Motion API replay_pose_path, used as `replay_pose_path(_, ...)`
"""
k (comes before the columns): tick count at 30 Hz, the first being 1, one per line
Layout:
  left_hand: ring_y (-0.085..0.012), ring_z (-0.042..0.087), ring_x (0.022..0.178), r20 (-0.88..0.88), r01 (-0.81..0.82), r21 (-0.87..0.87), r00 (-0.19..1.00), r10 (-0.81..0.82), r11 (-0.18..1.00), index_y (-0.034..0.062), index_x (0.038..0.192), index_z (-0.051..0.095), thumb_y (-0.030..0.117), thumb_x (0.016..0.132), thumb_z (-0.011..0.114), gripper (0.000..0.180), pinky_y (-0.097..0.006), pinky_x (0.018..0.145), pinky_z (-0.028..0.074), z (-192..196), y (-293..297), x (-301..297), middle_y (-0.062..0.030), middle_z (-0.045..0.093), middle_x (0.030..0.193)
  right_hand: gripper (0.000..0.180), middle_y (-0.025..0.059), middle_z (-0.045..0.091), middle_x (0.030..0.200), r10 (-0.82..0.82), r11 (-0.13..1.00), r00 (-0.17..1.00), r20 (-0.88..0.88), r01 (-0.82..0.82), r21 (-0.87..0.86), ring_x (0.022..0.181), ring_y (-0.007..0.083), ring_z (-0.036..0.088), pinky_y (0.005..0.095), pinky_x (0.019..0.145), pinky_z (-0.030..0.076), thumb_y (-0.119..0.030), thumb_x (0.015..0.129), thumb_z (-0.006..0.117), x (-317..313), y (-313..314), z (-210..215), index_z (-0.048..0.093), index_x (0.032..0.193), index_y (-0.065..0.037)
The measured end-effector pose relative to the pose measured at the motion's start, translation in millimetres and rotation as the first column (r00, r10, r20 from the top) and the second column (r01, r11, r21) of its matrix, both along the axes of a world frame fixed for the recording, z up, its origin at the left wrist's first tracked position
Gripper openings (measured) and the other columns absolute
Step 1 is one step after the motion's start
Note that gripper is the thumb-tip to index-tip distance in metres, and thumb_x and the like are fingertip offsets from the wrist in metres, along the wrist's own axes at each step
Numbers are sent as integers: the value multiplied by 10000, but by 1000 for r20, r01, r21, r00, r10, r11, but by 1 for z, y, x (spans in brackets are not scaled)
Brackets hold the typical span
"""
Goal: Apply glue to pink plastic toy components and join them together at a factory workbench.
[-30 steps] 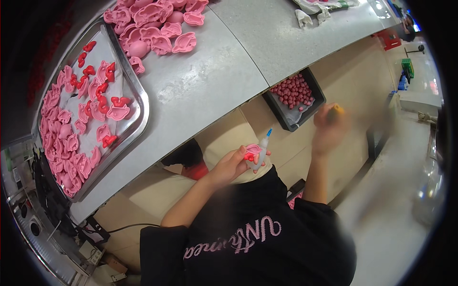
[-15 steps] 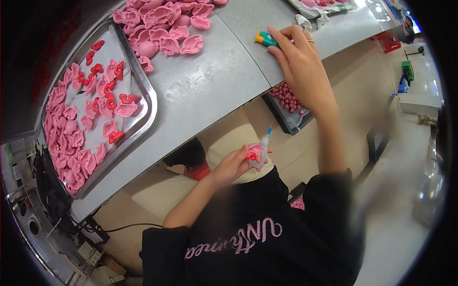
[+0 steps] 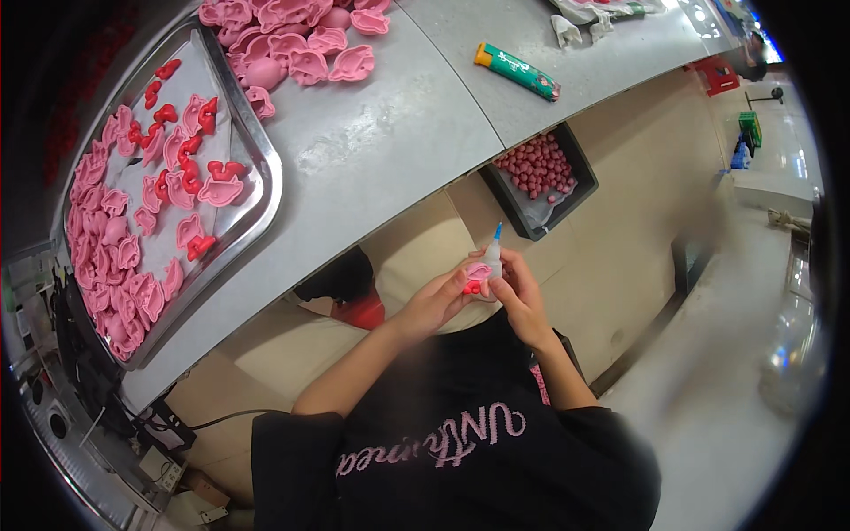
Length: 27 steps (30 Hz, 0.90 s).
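both grips closed: left hand pinches pink piece, right hand glue bottle.

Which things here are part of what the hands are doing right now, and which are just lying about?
In use:
left hand
right hand
small pink piece
small glue bottle

Lying about:
green tube
metal tray of pink pieces
pile of pink pieces
black bin of red balls

Tray sits on the table at left, full of moulded pieces; a loose pile lies beyond it. Tube lies far right on the table, bin of small balls below its edge. Both hands meet near, below the table edge, on a small piece and bottle.
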<state>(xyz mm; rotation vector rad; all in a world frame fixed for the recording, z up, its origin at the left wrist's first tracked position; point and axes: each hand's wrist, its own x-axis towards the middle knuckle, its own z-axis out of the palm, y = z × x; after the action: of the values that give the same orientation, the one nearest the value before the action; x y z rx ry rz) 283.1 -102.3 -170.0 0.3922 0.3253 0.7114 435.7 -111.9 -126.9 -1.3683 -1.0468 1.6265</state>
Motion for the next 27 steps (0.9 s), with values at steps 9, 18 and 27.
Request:
replay_pose_path(9, -234, 221, 1254, 41, -23, -92, 999, 27, 995, -44, 1218, 312, 380, 915, 244, 526, -418, 1030, 196, 6, 3, 1, -147, 240, 1341, 298, 158, 450, 1160, -155, 986, 953, -262, 166, 20, 1060, 220, 467, 348, 926, 345, -172, 914, 331, 15, 11, -28, 372, 1148, 7)
replay_pose_path(18, -305, 93, 1292, 14, -46, 5, 999, 46, 999, 44, 896, 445, 454, 890, 259, 450, -496, 1020, 130, 16, 9, 2, -185, 123, 1384, 301, 91, 569, 928, -138, 990, 981, 138, 132, 50, 740, 111, 531, 236, 639, 437, -201, 904, 399, 58, 16, -98, 403, 1126, 2)
replay_pose_path(27, -283, 136, 1285, 30, -30, 39, 999, 29, 999, 23, 1052, 327, 440, 898, 236, 454, -464, 1019, 176, 10, 10, 1, -164, 177, 1369, 238, 53, 607, 789, -66, 998, 940, 334, 69, 3, 622, 86, 510, 205, 558, 404, -122, 857, 476, 62, 14, -129, 451, 1047, 19)
